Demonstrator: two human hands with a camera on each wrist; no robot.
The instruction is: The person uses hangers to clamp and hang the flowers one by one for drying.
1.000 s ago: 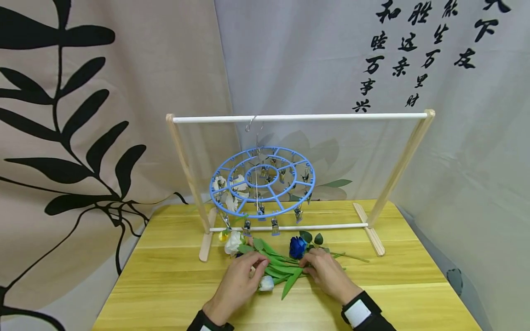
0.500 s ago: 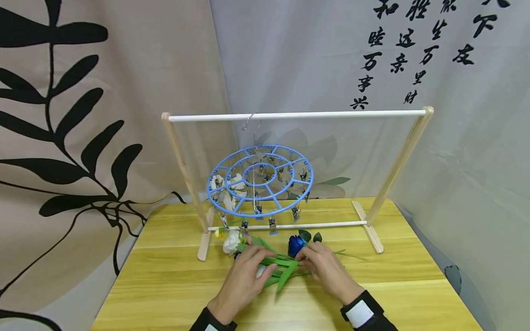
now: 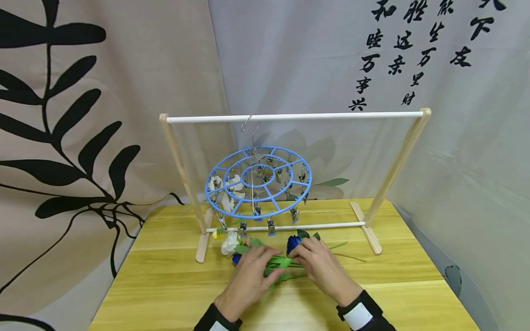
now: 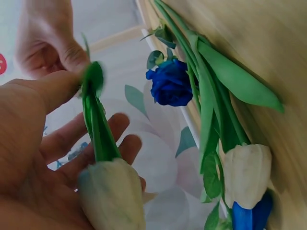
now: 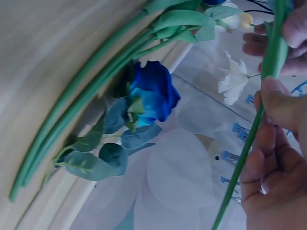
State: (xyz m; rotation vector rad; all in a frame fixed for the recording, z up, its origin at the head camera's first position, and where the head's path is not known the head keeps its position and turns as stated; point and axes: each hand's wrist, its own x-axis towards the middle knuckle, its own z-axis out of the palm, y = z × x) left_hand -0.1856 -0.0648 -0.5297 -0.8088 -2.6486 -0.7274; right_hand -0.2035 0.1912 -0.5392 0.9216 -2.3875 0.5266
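In the left wrist view, a pale tulip (image 4: 112, 194) with green leaves (image 4: 98, 124) lies across my left hand (image 3: 248, 278), its bloom by the palm and the thumb against the leaves. My right hand (image 3: 320, 266) pinches its long stem (image 5: 244, 155) between thumb and fingers, seen in the right wrist view. From the head, the hands hide that bloom. Beyond them on the table lie a blue rose (image 4: 170, 84), a white tulip (image 4: 247, 175) and a blue bloom (image 4: 252, 218), with stems bunched alongside.
A blue round clip hanger (image 3: 258, 181) hangs from the white bar (image 3: 331, 116) of a wooden stand behind the flowers. Metal clips (image 3: 271, 226) dangle low near the white flower (image 3: 230, 243). The wooden table (image 3: 165, 294) ends before the fabric backdrop.
My left hand has spread its fingers and moved slightly right over the leaves, covering the pale bloom that showed below it. The right hand has shifted slightly left, partly covering the blue rose.
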